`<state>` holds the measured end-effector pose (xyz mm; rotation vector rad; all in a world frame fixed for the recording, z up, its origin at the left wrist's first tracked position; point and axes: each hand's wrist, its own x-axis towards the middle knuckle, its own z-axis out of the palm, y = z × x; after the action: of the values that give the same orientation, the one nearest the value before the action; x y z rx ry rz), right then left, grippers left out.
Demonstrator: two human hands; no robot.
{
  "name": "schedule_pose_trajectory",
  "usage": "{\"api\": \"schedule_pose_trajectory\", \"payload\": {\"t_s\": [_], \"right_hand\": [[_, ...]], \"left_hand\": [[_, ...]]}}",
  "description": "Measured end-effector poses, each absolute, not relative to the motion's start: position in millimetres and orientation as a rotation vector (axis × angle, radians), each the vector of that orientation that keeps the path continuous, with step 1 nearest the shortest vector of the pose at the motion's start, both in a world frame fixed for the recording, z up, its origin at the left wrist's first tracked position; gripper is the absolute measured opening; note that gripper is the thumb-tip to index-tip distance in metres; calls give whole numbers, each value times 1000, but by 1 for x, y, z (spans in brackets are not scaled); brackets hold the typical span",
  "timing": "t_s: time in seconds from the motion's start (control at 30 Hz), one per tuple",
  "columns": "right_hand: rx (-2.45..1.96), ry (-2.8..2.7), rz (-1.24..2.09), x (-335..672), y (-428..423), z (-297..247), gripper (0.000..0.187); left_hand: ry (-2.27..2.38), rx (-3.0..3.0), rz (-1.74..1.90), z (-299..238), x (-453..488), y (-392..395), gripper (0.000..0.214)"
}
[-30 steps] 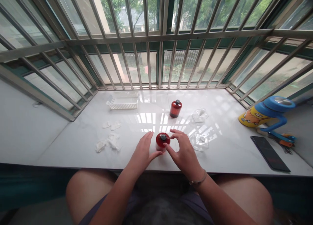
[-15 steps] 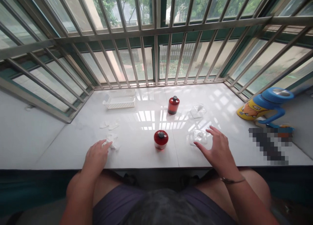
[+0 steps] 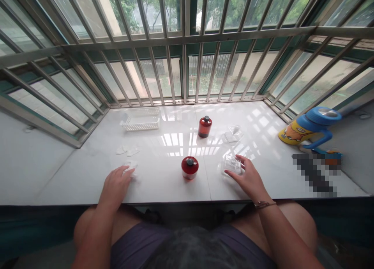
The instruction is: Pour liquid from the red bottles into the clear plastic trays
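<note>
**Head view.** On the glossy white sill (image 3: 163,183), near its front edge: right hand (image 3: 248,179) cupped over a clear faceted bottle (image 3: 232,164), thumb and forefinger closed against opposite sides, bottle resting on the stone. Left hand (image 3: 115,185) laid flat, fingers loose and spread, tips on a crumpled white tissue (image 3: 130,166), nothing gripped. Between the hands and apart from both: squat red bottle (image 3: 189,167) with a dark cap. Farther back: taller red bottle (image 3: 205,127), and to its right a second clear container (image 3: 233,132).

**Handling, as judged.** Clear bottle probably light, rigid and smooth-walled; breakable if glass; liable to slide on the polished surface. Best taken low across two flat faces, not by the small top. Tissue soft and near weightless.

**Room.** Open surface from the clear bottle leftward to the squat red bottle. Front edge of the sill close behind the right wrist. White basket (image 3: 141,123) at rear left, blue-and-yellow jug (image 3: 309,130) well to the right, window bars (image 3: 184,66) closing off the back.
</note>
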<state>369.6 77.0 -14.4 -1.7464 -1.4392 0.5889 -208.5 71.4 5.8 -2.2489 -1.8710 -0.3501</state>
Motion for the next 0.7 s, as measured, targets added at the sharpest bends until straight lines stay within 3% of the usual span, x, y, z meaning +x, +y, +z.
{"api": "schedule_pose_trajectory", "payload": {"t_s": [0.27,0.47,0.7], "right_hand": [[-1493,-1454,521,314,36,54,80],[-1214,-1782,555,250,7,93,74],[-1142,-1828,697,209,6,94,77]], "left_hand": [[-1937,-2046,-1215,58,-157,63,32],[-2198,-1692,-2372,109,-89,50,42],[-1884,-1934,-2758,150,-35,20,27]]}}
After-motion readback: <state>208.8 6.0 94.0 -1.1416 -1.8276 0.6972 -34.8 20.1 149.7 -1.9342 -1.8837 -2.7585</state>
